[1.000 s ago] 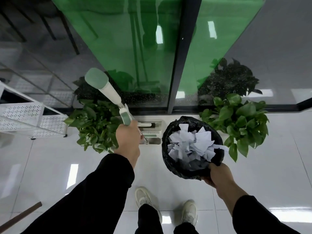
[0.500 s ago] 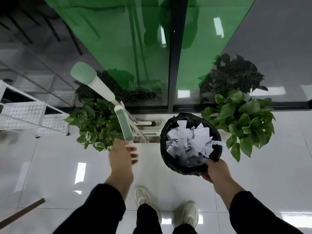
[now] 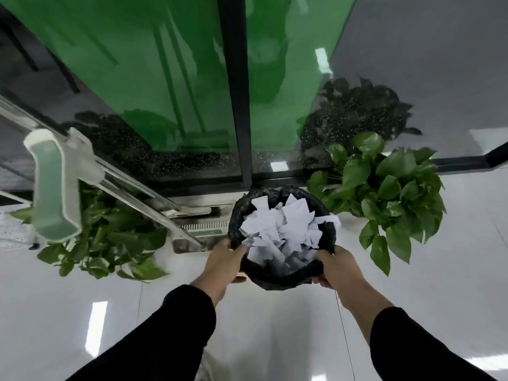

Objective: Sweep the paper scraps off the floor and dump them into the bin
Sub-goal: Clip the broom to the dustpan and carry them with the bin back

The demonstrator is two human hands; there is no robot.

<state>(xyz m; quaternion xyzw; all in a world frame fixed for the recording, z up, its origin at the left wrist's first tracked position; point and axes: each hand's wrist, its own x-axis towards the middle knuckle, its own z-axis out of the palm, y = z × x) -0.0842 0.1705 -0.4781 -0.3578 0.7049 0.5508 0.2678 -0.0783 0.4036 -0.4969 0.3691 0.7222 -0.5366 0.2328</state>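
An office corridor, by the look of it: glossy white floor tiles (image 3: 453,284), a green-filmed glass partition (image 3: 143,78) in dark framing, potted plants (image 3: 384,188) (leafy ones) flanking it.

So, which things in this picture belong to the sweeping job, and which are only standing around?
Belong to the job:
- bin, black-lined, gripped at its rim by left hand and right hand
- paper scraps, inside the bin
- dustpan with its long handle, standing unheld on the floor

Only standing around:
- left plant
- right plant
- white perforated rack
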